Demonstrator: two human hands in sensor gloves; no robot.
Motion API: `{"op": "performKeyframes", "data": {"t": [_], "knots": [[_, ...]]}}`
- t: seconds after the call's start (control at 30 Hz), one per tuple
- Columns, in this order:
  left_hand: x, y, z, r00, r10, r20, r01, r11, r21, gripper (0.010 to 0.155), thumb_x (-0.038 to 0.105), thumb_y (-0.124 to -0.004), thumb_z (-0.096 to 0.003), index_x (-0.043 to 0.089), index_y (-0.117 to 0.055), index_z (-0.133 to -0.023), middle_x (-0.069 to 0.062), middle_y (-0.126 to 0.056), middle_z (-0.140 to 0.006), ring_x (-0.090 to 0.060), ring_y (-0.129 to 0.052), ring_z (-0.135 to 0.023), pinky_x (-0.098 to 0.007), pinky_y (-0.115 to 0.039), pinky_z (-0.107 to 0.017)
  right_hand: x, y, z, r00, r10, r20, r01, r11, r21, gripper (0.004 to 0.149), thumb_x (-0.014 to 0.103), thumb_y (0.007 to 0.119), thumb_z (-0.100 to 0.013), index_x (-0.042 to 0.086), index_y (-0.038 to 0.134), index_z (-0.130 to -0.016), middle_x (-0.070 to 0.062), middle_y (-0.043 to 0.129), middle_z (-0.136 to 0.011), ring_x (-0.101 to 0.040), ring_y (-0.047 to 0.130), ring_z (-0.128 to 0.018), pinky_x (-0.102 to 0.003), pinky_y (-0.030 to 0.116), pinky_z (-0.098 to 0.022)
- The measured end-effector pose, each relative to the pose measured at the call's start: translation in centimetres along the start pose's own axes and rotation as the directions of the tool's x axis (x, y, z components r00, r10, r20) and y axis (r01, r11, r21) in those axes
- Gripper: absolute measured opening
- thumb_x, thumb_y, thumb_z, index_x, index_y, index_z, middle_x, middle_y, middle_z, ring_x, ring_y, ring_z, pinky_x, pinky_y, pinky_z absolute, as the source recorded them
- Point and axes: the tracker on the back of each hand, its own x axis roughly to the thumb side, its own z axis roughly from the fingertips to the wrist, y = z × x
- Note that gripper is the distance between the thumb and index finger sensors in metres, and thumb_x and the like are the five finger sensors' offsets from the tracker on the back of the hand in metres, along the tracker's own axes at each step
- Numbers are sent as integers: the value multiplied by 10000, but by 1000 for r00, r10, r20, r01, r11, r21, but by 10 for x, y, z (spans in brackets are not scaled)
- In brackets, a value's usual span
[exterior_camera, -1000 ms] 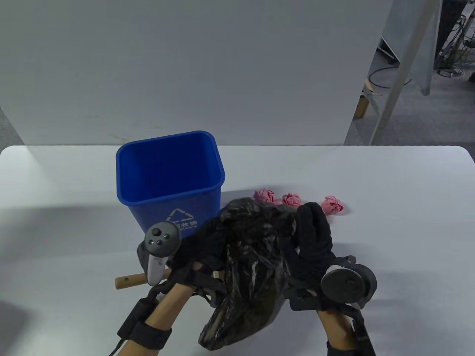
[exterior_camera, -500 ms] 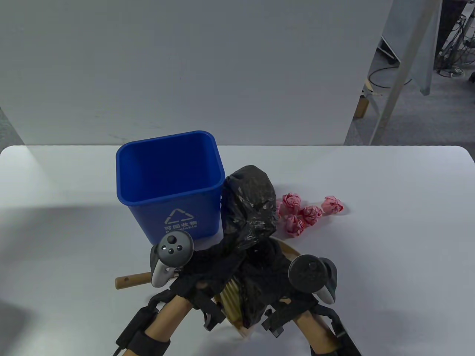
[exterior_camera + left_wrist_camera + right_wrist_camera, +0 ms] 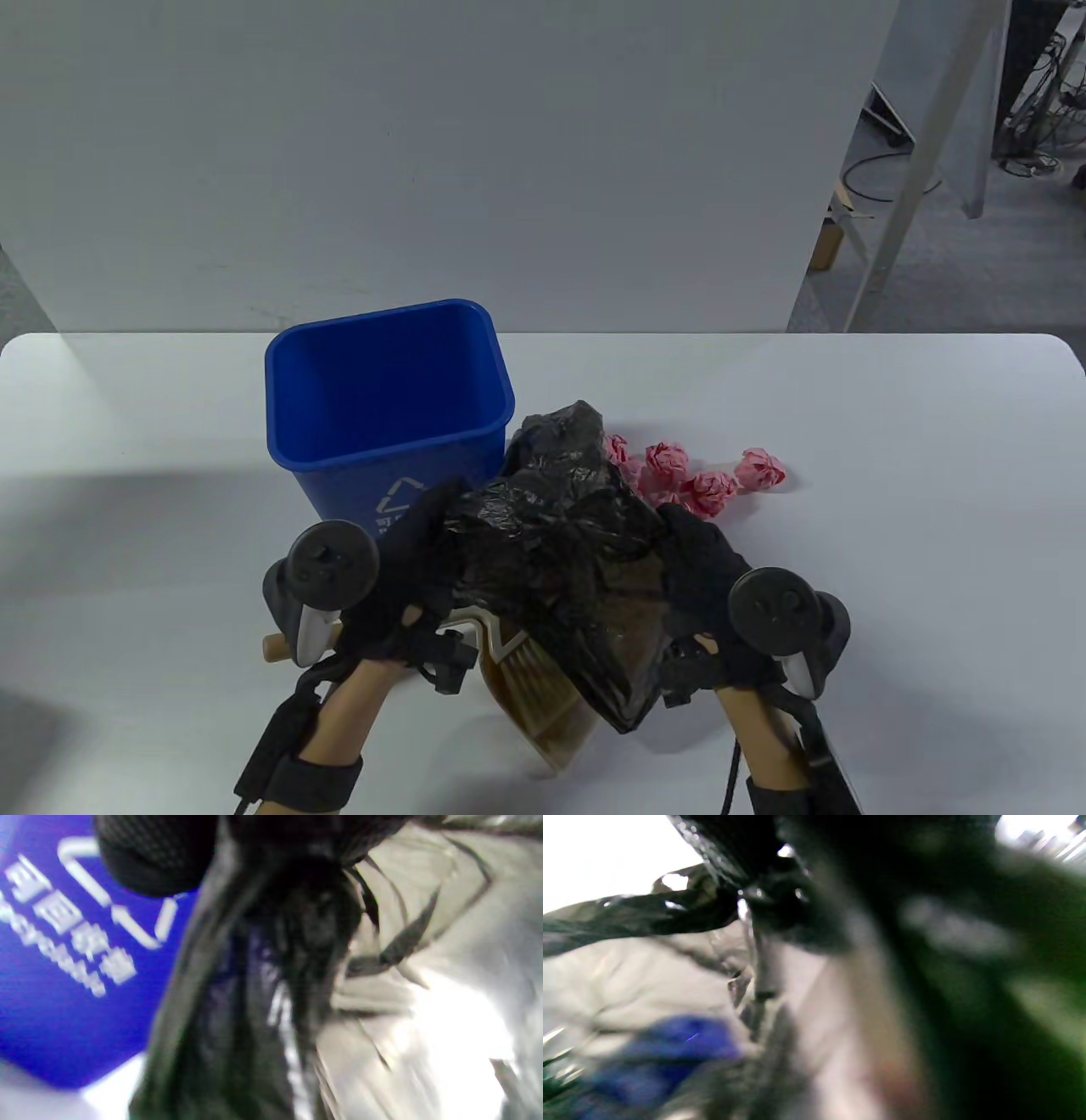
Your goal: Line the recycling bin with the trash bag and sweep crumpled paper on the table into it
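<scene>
The blue recycling bin (image 3: pixel 390 399) stands upright and unlined on the white table (image 3: pixel 891 509). In front of it, to its right, both gloved hands hold the crumpled black trash bag (image 3: pixel 551 526) above the table. My left hand (image 3: pixel 424 543) grips the bag's left side and my right hand (image 3: pixel 696 548) grips its right side. Several pink crumpled paper balls (image 3: pixel 708 491) lie just behind the bag. The left wrist view shows the bin's white lettering (image 3: pixel 63 938) beside the dark bag film (image 3: pixel 254 993). The right wrist view is blurred, filled with bag film (image 3: pixel 649 916).
A hand brush with pale bristles and a dustpan (image 3: pixel 543 688) lie on the table under the bag, and the brush's wooden handle end (image 3: pixel 273 647) pokes out to the left. A white wall panel (image 3: pixel 424 170) stands behind the table's far edge.
The hands first came together low with the bag bunched upright. They have since spread apart and risen, pulling the bag wider between them. Bin and paper balls stayed put.
</scene>
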Motion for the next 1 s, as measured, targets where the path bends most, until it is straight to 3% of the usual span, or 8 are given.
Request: {"op": "performKeyframes", "data": {"t": [0.13, 0.27, 0.37, 0.5, 0.63, 0.8, 0.87, 1.0], "knots": [[-7, 10, -1, 999, -34, -30, 35, 998, 47, 469, 318, -705, -589, 164, -722, -1032, -61, -937, -859, -112, -1016, -413, -407, -897, -341, -18, -13, -3, 996, -29, -83, 27, 999, -26, 488, 295, 657, -612, 98, 593, -1053, -189, 787, -928, -283, 930, -626, -547, 786, -529], [-7, 5, -1, 999, -5, -41, 6, 1000, 13, 461, 359, -724, -586, 161, -769, -1000, -42, -976, -789, -107, -1020, -370, -408, -900, -317, 1, -10, 2, 994, -100, 49, 95, 991, 98, 926, 497, 680, -586, -50, 131, -1093, -393, 266, -1112, -559, 531, -935, -790, 428, -623], [-7, 2, -1, 999, -26, -31, 26, 1000, -2, 456, 387, -737, -580, 165, -803, -973, -19, -998, -728, -91, -1016, -334, -400, -904, -299, 25, -1, 9, 978, 107, 181, -129, 985, 116, 1017, 531, 698, -570, -54, 36, -1074, -414, 99, -1109, -624, 337, -970, -824, 299, -615], [-7, 2, -3, 1000, -1, -16, 0, 999, -38, 450, 423, -773, -565, 171, -855, -929, 15, -1016, -633, -65, -985, -259, -394, -900, -269, 30, 24, 9, 789, 554, 266, -599, 790, 132, 1102, 548, 684, -573, -89, -105, -1004, -444, -104, -1018, -639, 233, -953, -808, 276, -620], [-5, 4, -5, 999, -37, 29, 39, 996, -75, 450, 455, -814, -546, 177, -897, -889, 48, -1029, -559, -49, -962, -205, -387, -899, -239, 14, 27, 2, 821, 545, 169, -568, 810, 149, 1118, 529, 690, -574, -76, -164, -966, -424, -235, -948, -648, 134, -932, -802, 214, -622], [0, 0, -7, 992, -70, 104, 87, 981, -173, 435, 457, -803, -550, 187, -913, -874, 61, -1030, -536, -47, -953, -189, -386, -896, -234, 5, 27, -4, 815, 562, 144, -579, 802, 146, 1102, 521, 700, -573, -56, -141, -990, -406, -111, -1042, -608, 267, -970, -795, 276, -645], [1, -2, -8, 989, -85, 122, 111, 969, -220, 433, 451, -798, -553, 191, -907, -881, 58, -1028, -543, -49, -953, -195, -388, -894, -239, 0, 31, -8, 815, 566, 125, -579, 805, 131, 1010, 492, 716, -573, -6, -12, -1065, -243, 366, -1124, -436, 605, -928, -756, 424, -668], [2, -2, -9, 971, -188, 148, 220, 944, -247, 533, 482, -841, -534, 176, -826, -971, 45, -1000, -622, -50, -951, -257, -393, -890, -282, -10, 30, -15, 846, 528, 76, -532, 843, 77, 495, 385, 749, -577, 158, 666, -1008, 20, 900, -650, -174, 916, -477, -586, 749, -567]]}}
